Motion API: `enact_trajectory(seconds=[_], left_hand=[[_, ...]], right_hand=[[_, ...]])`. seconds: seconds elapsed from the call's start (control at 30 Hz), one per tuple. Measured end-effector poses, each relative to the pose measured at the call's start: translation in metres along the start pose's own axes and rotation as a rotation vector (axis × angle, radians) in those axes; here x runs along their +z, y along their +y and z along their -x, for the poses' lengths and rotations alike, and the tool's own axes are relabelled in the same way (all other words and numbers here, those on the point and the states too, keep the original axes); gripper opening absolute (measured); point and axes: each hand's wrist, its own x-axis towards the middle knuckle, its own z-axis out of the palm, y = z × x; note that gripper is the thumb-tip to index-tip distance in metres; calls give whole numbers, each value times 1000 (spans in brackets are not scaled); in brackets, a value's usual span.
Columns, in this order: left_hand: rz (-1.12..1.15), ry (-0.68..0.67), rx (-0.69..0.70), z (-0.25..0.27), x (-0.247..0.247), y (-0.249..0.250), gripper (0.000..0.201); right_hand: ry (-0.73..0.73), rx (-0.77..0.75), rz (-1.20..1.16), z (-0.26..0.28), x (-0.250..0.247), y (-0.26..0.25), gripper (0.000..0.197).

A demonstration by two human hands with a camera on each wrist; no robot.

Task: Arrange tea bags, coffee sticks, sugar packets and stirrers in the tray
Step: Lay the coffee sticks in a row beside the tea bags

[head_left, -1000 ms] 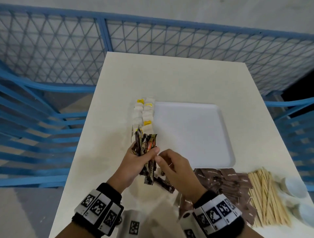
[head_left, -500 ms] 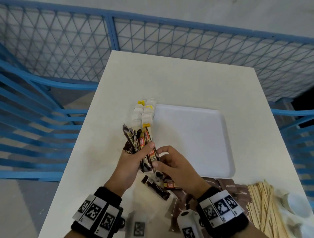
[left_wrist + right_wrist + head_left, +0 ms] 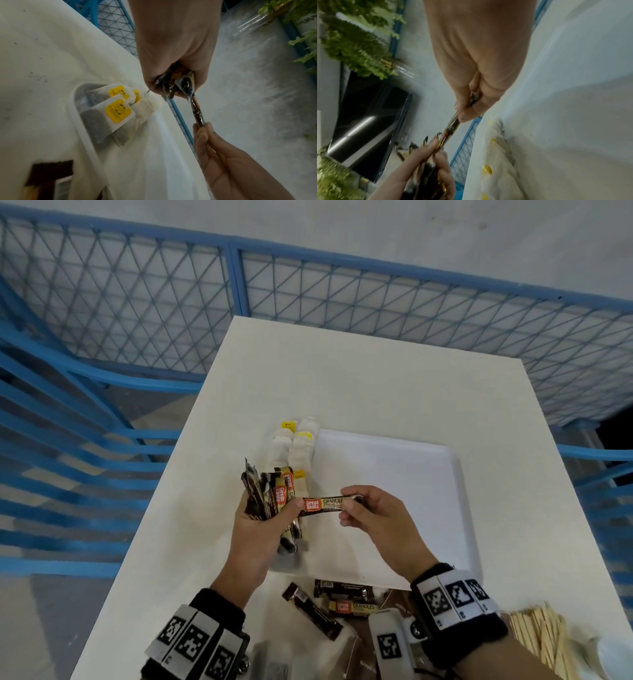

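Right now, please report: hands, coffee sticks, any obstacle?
Left hand grips a bundle of coffee sticks. Right hand pinches one stick crosswise. Tea bags lined in tray. No obstacle seen.

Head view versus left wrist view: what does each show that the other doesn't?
Only the head view shows the loose coffee sticks on the table and the wooden stirrers. Only the left wrist view shows green foliage beyond the fence. Both show the left hand gripping a bundle, the right hand pinching one coffee stick, and tea bags in the tray.
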Motion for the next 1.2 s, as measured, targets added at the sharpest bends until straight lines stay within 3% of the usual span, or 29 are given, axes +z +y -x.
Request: enact_trajectory(seconds=[0.17, 0.23, 0.33, 0.6, 0.73, 1.13, 1.2], left_hand=[[71, 71, 12, -23, -11, 13, 17], [66, 57, 17, -30, -21, 16, 8], [85, 71, -6, -39, -34, 14, 10], [76, 110, -39, -42, -52, 0, 12], [99, 117, -64, -41, -58, -4, 10], [168, 90, -80, -45, -56, -5, 8], [158, 67, -78, -44, -52, -3, 18]], right_hand=[[111, -23, -110, -34, -27, -8, 15], [158, -28, -41, -53, -36, -10, 14], [258, -20, 112, -88, -41, -9, 8], [381, -5, 360, -161, -31, 8, 21], [442, -28, 505, -171, -30, 13, 23], [470, -112, 643, -168, -30, 20, 35], [474, -110, 650, -163, -27, 16, 34]])
